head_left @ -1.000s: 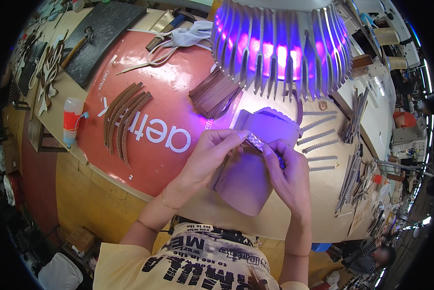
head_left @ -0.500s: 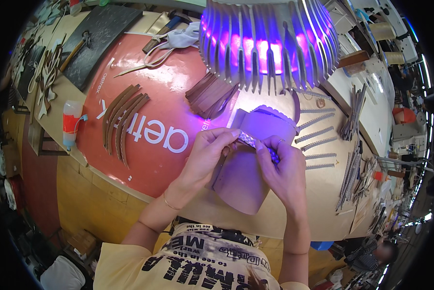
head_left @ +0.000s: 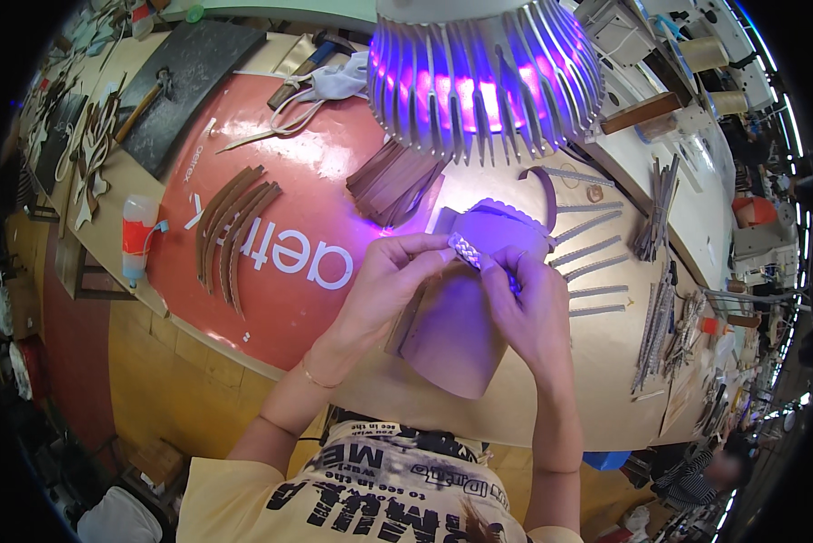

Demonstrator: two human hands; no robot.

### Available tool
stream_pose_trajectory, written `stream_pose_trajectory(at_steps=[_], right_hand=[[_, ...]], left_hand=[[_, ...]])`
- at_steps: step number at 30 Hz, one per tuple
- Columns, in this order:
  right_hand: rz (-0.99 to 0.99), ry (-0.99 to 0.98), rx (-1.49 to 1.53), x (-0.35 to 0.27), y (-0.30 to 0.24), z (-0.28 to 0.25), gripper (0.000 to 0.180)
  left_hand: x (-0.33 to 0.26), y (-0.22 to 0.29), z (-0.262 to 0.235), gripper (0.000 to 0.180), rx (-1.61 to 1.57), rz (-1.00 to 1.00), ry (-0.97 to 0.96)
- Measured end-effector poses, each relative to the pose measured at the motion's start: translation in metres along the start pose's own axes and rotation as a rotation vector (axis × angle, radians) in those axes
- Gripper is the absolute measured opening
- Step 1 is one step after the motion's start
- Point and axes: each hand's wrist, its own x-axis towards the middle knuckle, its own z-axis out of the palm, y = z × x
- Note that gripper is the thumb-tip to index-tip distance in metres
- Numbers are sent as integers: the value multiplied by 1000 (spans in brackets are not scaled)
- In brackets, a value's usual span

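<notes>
My left hand [head_left: 390, 276] and my right hand [head_left: 528, 303] meet over a brown leather panel [head_left: 456, 339] lying on the bench. Between their fingertips they pinch a short pale braided strip [head_left: 466, 250], held just above the panel's scalloped top edge [head_left: 506, 217]. A finned lamp [head_left: 483, 77] hangs right above and casts purple light on the hands and the panel.
Curved brown leather strips [head_left: 232, 231] lie on a red mat [head_left: 289, 181] to the left, beside a stack of brown pieces [head_left: 393, 181]. Braided strips [head_left: 592, 244] lie in rows to the right. A glue bottle [head_left: 137, 240] stands at the left edge. A hammer [head_left: 307, 65] and scissors [head_left: 271, 127] lie at the back.
Both hands stay at the braided strip with only small finger shifts. The lamp sits slightly more to the left in view as my head has moved.
</notes>
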Motion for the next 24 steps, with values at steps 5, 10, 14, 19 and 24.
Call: stream_pose_trajectory(at_steps=[5,10,14,19,24], right_hand=[[41,-16,176,4,8,0,25],[-40,80,333,10,7,4,25],[-149,88,306,27,-5,4,28],[-90,-78,302,49,-26,1,30],[-98,-85,284,59,-38,2,29]], left_hand=[[9,-7,13,25,-183,9,-40],[17,0,23,25,-261,86,-68],[21,14,22,25,-229,204,26],[29,30,11,24,-270,291,43],[31,41,8,24,-297,308,76]])
